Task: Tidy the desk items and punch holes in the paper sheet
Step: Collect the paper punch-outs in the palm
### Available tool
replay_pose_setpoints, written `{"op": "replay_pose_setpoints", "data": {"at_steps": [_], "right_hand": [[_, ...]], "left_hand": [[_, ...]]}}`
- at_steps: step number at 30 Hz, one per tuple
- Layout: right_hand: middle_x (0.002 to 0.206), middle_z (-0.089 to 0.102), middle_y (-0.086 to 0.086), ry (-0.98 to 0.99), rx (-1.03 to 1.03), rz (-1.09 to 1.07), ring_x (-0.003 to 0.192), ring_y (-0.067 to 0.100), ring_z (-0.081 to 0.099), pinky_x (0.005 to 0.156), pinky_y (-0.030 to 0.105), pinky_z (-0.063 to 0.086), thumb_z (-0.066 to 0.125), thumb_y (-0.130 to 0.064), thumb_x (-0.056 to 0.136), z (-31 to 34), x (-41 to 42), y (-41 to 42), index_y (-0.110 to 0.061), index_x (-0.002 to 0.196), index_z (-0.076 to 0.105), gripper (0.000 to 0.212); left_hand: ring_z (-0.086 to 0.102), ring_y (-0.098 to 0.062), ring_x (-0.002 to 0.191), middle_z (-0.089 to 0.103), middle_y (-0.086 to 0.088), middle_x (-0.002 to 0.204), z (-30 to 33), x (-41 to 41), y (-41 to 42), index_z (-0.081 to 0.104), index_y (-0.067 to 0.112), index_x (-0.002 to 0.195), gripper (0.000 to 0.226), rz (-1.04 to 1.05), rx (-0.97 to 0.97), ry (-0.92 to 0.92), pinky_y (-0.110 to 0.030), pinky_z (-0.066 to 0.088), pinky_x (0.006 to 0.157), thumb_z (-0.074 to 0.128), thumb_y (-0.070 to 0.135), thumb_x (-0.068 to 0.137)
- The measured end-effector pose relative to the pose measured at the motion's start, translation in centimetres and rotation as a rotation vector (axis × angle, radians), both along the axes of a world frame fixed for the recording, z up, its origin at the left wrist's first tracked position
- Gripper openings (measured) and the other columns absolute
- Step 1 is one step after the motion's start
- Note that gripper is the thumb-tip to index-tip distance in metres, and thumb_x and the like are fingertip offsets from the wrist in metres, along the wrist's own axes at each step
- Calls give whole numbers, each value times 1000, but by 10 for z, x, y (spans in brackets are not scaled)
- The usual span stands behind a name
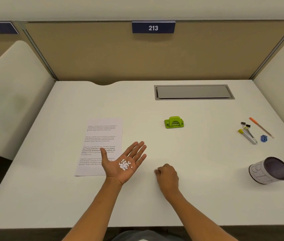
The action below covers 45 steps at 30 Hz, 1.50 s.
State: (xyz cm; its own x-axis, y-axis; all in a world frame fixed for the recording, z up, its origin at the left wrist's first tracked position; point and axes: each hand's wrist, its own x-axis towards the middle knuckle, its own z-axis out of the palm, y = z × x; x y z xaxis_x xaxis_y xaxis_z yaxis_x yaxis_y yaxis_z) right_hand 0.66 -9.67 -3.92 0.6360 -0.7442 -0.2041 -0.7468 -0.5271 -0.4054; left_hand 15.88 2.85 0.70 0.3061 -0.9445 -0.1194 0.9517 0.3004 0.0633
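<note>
Both forearms are bare from elbow to wrist — no sleeves reach into view. The left hand (123, 164) and right hand (167, 176) wear nothing (no rings, watch or gloves). Grey clothing shows at the bottom edge — blurred.

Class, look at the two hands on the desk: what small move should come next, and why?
Probably the right hand should pinch up whatever scrap it is working at on the desk and drop it into the left palm. That palm is open, facing up, already holding a pile of paper dots, while the right fingertips are curled down onto the surface right beside it.
</note>
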Motion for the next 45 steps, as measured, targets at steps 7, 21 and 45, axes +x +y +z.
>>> {"op": "replay_pose_setpoints", "data": {"at_steps": [7, 21, 45], "right_hand": [[69, 63, 2, 146, -214, 203, 65, 21, 60, 45, 28, 39, 81, -5, 61, 10, 5, 0, -12, 64, 68, 15], [95, 61, 9, 97, 134, -93, 93, 28, 58, 73, 34, 43, 40, -18, 100, 9, -5, -40, -4, 93, 60, 25], [68, 54, -18, -144, 170, 81, 71, 11, 58, 56, 24, 44, 52, -19, 92, 163, -20, -8, -24, 96, 72, 21]], "left_hand": [[25, -41, 147, 26, -24, 159, -3, -4, 4, 20, -1, 151, 126, -19, 40, 16, -56, 19, 121, 63, 82, 67], [26, -42, 147, 28, -26, 157, -12, -3, 8, 34, -6, 146, 123, -123, 61, 30, -58, 17, 121, 66, 81, 64], [34, -33, 144, 38, -22, 153, 21, -62, -65, 33, -3, 148, 126, -440, 37, -35, -45, 26, 121, 54, 89, 64]]}}
